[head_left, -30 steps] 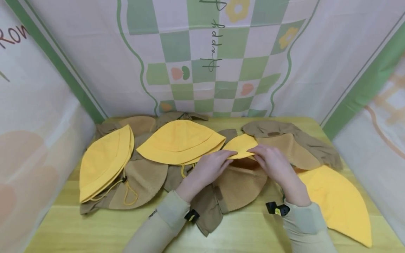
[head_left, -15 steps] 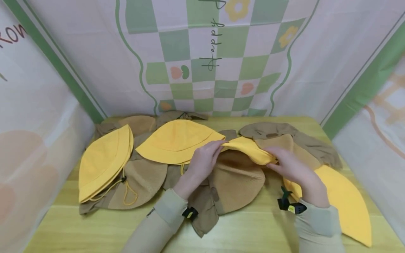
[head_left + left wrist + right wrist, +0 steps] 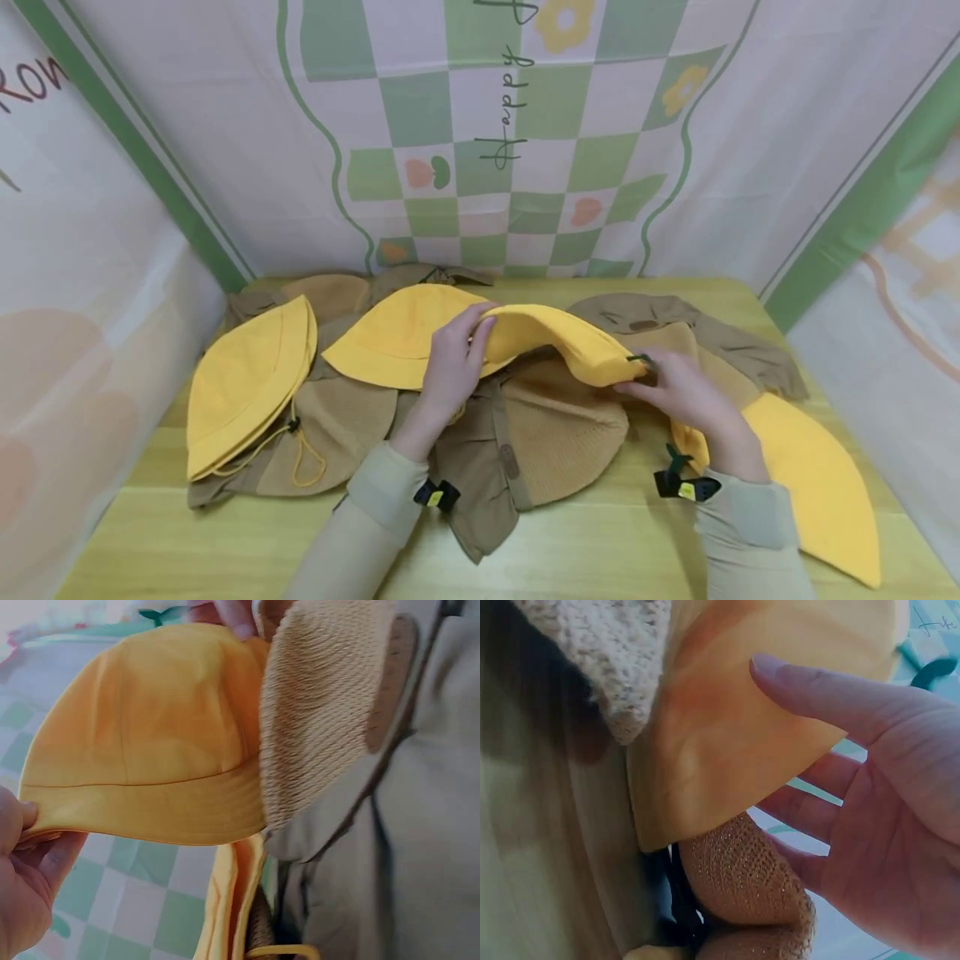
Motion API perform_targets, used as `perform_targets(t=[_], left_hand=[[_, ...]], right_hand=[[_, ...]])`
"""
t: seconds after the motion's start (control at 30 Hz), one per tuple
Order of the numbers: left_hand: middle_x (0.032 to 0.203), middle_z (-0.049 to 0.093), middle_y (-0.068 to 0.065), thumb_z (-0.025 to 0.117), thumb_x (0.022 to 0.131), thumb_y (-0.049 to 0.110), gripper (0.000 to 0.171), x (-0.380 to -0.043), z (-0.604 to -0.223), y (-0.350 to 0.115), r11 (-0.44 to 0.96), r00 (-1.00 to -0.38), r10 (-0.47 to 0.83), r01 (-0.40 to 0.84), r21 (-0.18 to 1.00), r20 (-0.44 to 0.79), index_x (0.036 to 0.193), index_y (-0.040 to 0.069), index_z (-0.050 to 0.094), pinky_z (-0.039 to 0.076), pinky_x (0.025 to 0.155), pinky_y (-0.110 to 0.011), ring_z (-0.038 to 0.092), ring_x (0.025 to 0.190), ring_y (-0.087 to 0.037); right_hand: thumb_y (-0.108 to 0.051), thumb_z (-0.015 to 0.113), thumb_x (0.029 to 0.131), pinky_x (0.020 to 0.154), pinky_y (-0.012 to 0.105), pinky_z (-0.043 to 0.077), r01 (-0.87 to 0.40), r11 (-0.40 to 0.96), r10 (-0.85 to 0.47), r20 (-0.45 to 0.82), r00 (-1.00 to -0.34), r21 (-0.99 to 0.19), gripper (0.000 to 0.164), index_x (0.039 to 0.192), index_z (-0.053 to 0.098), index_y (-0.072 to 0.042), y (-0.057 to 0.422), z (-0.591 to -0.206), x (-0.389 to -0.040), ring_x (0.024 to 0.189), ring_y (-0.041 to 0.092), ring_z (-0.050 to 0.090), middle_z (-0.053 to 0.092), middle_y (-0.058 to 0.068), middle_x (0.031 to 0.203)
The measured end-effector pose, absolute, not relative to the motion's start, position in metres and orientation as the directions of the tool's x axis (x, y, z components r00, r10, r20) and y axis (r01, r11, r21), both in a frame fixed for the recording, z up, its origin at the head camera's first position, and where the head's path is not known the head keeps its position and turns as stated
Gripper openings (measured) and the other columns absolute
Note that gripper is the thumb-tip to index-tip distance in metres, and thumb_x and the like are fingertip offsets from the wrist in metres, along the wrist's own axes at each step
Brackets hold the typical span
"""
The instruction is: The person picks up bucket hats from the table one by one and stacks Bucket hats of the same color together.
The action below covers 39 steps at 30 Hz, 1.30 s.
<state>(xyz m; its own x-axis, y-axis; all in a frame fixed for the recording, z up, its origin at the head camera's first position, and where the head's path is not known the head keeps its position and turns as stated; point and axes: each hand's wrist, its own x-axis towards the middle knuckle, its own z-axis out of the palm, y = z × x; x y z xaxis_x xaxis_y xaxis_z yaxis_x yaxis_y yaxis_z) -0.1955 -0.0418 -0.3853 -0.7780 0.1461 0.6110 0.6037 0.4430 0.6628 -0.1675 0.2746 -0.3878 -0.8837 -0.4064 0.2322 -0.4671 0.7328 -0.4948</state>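
Between my hands a yellow bucket hat is stretched sideways. My left hand pinches its brim between thumb and fingers, as the left wrist view also shows on the hat's edge. My right hand holds the crown end, near a small green stem-like piece; in the right wrist view the thumb lies on the yellow cloth with fingers behind it. Just below lies a brown hat with a tan woven part and a khaki cloth flap.
Folded yellow hats lie at left, centre and right. Other khaki-and-tan hats lie beneath and behind them on the wooden table. A printed cloth hangs behind; more cloth stands at both sides.
My hands have spread from close together at the brim, left hand leftward, right hand rightward to the crown end. The yellow hat is now drawn out wider and raised on its left side.
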Motion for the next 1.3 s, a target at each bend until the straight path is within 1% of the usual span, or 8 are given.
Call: perform_targets(t=[0.07,0.2,0.37,0.5,0.7,0.9,1.2,1.3], left_hand=[[0.07,0.063,-0.008,0.05,0.106,0.021,0.028,-0.197,-0.382,-0.047,0.423,-0.791,0.108,0.585,0.693,0.602,0.12,0.006,0.068,0.046,0.051,-0.023,0.048,0.051,-0.011],[0.055,0.045,-0.005,0.05,0.106,0.021,0.027,-0.2,-0.377,-0.058,0.374,-0.811,0.051,0.556,0.742,0.582,0.12,0.006,0.068,0.032,0.043,-0.023,0.033,0.043,-0.008],[0.058,0.044,-0.006,0.052,0.105,0.022,0.027,-0.202,-0.37,-0.069,0.317,-0.838,-0.025,0.51,0.8,0.544,0.121,0.006,0.068,0.03,0.046,-0.022,0.03,0.044,-0.006],[0.06,0.039,0.0,0.051,0.106,0.025,0.03,-0.205,-0.366,-0.077,0.281,-0.869,-0.059,0.458,0.843,0.491,0.124,0.008,0.067,0.03,0.047,-0.023,0.028,0.044,-0.006],[0.059,0.037,0.002,0.05,0.106,0.028,0.032,-0.206,-0.365,-0.085,0.225,-0.905,-0.076,0.394,0.891,0.419,0.126,0.008,0.064,0.032,0.047,-0.023,0.03,0.045,-0.006],[0.062,0.04,0.0,0.049,0.106,0.028,0.031,-0.208,-0.37,-0.087,0.225,-0.93,-0.045,0.347,0.91,0.366,0.128,0.011,0.064,0.033,0.049,-0.023,0.032,0.048,-0.009],[0.085,0.063,-0.013,0.049,0.106,0.031,0.033,-0.211,-0.375,-0.089,0.15,-0.953,0.009,0.3,0.942,0.303,0.133,0.019,0.063,0.045,0.056,-0.03,0.051,0.057,-0.026],[0.101,0.066,-0.014,0.049,0.106,0.029,0.035,-0.212,-0.375,-0.089,0.13,-0.955,0.038,0.296,0.946,0.293,0.137,0.018,0.061,0.045,0.057,-0.03,0.049,0.056,-0.021]], right_hand=[[-0.012,0.075,0.089,0.068,0.029,0.054,-0.444,0.747,-0.39,0.214,-0.896,-0.495,0.017,0.105,0.071,-0.008,0.274,-0.388,-0.168,0.076,-0.002,0.057,0.073,0.003,0.087],[-0.01,0.068,0.095,0.069,0.033,0.054,-0.423,0.759,-0.33,0.266,-0.905,-0.495,0.017,0.11,0.069,-0.002,0.269,-0.39,-0.171,0.076,0.007,0.059,0.073,0.011,0.089],[-0.014,0.062,0.1,0.069,0.019,0.046,-0.406,0.712,-0.193,0.397,-0.897,-0.572,0.011,0.099,0.061,-0.002,0.257,-0.387,-0.173,0.08,0.003,0.053,0.065,0.01,0.089],[-0.017,0.063,0.099,0.077,0.008,0.042,-0.362,0.641,-0.151,0.351,-0.924,-0.676,0.02,0.106,0.057,0.001,0.25,-0.385,-0.173,0.091,-0.01,0.052,0.065,0.012,0.1],[-0.014,0.059,0.101,0.079,0.004,0.047,-0.33,0.566,-0.134,0.311,-0.941,-0.755,0.028,0.12,0.054,0.005,0.249,-0.388,-0.176,0.099,-0.015,0.052,0.063,0.021,0.116],[-0.004,0.056,0.101,0.072,0.007,0.05,-0.388,0.5,-0.073,0.409,-0.91,-0.774,0.025,0.12,0.054,0.011,0.249,-0.389,-0.179,0.086,-0.009,0.058,0.064,0.024,0.104],[-0.003,0.053,0.101,0.068,0.009,0.049,-0.43,0.457,0.009,0.487,-0.873,-0.779,0.032,0.131,0.054,0.008,0.246,-0.384,-0.175,0.082,-0.004,0.058,0.059,-0.018,0.1],[0.001,0.053,0.1,0.069,0.007,0.049,-0.454,0.429,0.038,0.518,-0.854,-0.781,0.033,0.132,0.054,0.009,0.246,-0.383,-0.175,0.083,-0.005,0.059,0.059,-0.022,0.104]])
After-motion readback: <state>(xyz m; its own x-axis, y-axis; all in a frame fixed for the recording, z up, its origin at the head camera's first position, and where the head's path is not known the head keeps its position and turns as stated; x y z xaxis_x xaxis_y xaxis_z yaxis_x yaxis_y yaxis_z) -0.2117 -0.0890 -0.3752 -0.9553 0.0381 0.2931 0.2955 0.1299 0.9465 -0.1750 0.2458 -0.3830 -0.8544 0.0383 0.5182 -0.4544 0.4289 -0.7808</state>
